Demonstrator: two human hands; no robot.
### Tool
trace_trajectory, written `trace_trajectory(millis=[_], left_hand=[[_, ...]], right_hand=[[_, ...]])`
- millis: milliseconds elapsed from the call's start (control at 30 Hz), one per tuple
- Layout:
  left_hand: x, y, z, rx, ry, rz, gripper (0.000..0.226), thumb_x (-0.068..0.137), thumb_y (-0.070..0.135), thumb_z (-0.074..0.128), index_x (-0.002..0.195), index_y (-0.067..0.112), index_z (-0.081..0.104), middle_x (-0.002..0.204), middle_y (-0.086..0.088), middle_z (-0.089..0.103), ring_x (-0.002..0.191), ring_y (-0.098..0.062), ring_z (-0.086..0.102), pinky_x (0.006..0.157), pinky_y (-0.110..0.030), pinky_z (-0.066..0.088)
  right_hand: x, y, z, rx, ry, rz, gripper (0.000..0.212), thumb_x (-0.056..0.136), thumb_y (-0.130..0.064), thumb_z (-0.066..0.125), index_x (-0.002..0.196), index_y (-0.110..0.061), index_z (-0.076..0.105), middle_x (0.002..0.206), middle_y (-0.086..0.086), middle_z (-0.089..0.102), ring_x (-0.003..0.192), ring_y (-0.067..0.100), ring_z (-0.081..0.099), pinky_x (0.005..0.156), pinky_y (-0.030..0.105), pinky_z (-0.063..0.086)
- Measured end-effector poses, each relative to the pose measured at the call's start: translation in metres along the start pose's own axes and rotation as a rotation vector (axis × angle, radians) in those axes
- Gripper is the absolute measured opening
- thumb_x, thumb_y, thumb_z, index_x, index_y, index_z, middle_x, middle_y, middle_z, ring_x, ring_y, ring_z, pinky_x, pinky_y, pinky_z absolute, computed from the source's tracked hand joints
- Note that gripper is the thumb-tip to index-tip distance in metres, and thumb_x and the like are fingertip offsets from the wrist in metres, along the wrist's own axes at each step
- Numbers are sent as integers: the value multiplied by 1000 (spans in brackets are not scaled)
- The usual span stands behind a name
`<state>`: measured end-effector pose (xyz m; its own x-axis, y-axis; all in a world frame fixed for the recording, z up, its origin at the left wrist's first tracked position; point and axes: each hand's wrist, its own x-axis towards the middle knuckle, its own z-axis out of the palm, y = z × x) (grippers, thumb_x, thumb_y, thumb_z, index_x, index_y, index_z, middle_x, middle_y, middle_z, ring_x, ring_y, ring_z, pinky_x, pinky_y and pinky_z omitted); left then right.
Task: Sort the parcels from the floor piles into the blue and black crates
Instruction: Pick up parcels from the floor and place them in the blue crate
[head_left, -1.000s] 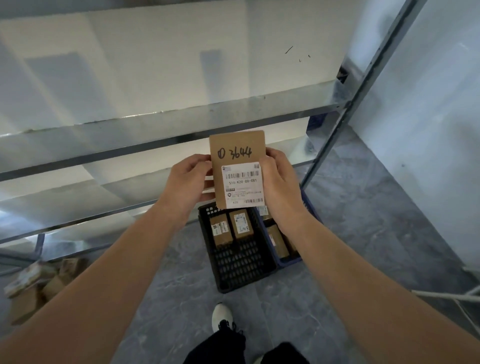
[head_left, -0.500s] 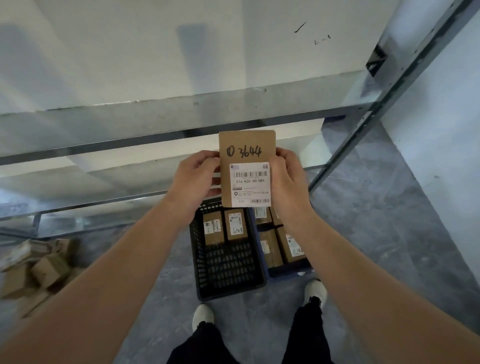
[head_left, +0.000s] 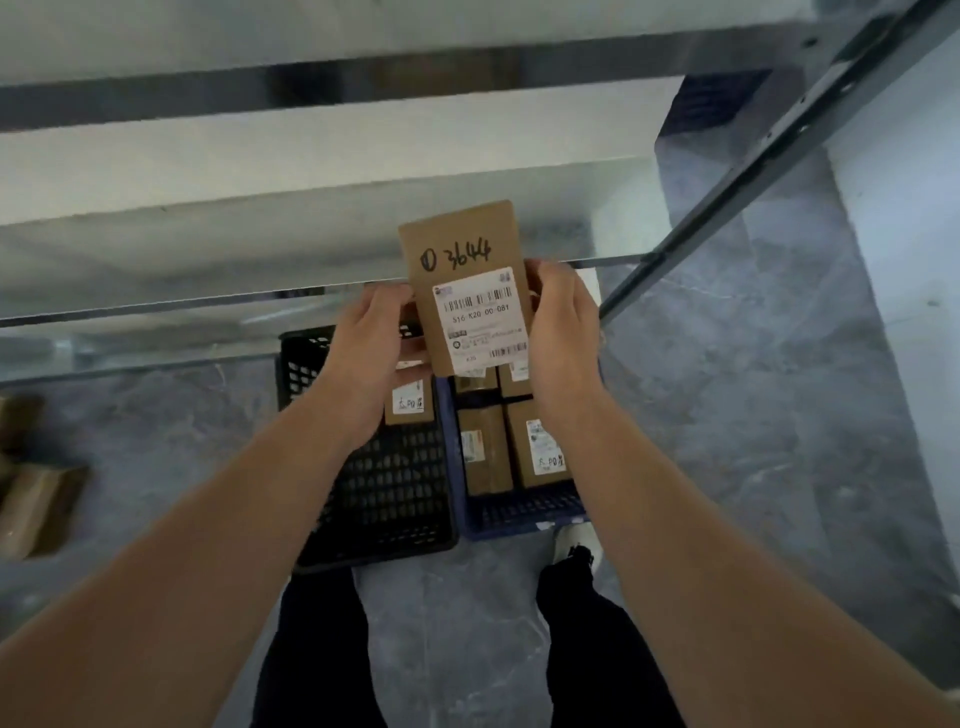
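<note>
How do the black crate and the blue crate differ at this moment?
The black crate is on the left and the blue crate on the right. Black shows one parcel and much bare mesh floor. Blue is nearly filled, with at least four parcels. Both are perforated plastic, side by side on the grey floor.

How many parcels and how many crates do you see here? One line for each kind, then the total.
Parcel held in both hands: 1
Parcels in black crate: 1 visible
Parcels in blue crate: 4
Parcels on floor, left, blurred: at least 2
Crates: 2
Total: at least 10
</note>
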<state>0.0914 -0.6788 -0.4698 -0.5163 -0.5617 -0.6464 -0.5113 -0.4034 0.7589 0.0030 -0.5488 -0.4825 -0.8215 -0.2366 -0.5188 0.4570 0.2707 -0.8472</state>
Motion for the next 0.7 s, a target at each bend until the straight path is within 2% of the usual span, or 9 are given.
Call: trace_trajectory(millis=[100,167,233,333,433,500,567,633,700], left_hand=[[55,-45,14,15,-18,-52,36,103,38,43,116,21,71,104,-3,79,100,-23,75,96,-50,58],[89,-77,24,1,-24,-105,35,102,41,44,106,23,74,96,-1,80,98,-23,75,94,-46,58],[123,-111,33,-8,-31,-147,35,103,42,42,101,25,73,86,3,79,93,-21,75,88,-41,59],[167,-160,47,5,-71,-172,41,106,42,36,111,23,72,74,10,77,75,-7,75,72,-28,60],[205,-203,57,24,-51,-221,40,106,43,35,104,25,70,63,14,71,62,-1,69,58,-19,54],[229,-229,62,30,-41,-242,39,106,44,37,107,25,72,71,12,74,68,-4,70,57,-18,54],[248,-252,66,64,-61,-240,40,107,42,38,113,21,71,87,6,77,72,-6,71,54,-15,53],[263,-272,68,103,-98,-242,39,108,41,35,115,20,68,98,3,74,69,-1,70,50,-10,49],[276,-288,71,110,-105,-264,41,106,45,36,127,21,61,110,2,72,84,-3,69,57,-11,48]], right_hand=[[42,57,8,-27,17,12,34,113,-31,36,119,-18,67,99,-4,77,79,-3,74,60,14,55],[68,94,10,-55,4,19,36,113,-33,37,123,-21,69,102,-5,78,84,-2,75,63,16,56],[97,135,11,-100,-7,30,36,112,-36,37,124,-26,70,101,-11,79,88,-3,74,64,14,56],[134,193,13,-100,-5,117,38,113,-38,37,129,-28,70,105,-11,80,87,-4,74,61,8,53],[165,239,21,-80,-13,235,38,115,-39,36,114,-33,74,105,-7,80,85,0,75,59,10,53],[185,266,27,-89,-34,262,37,115,-42,35,103,-40,71,105,-8,79,93,5,74,62,11,52],[202,292,32,-100,-53,271,37,115,-43,34,102,-41,69,106,-7,79,95,6,74,62,9,52],[216,316,36,-85,-59,289,38,115,-43,35,109,-36,72,108,-5,80,91,4,75,66,10,54],[229,338,37,-41,-32,311,43,113,-41,38,125,-22,75,111,-2,81,95,7,76,76,15,58]])
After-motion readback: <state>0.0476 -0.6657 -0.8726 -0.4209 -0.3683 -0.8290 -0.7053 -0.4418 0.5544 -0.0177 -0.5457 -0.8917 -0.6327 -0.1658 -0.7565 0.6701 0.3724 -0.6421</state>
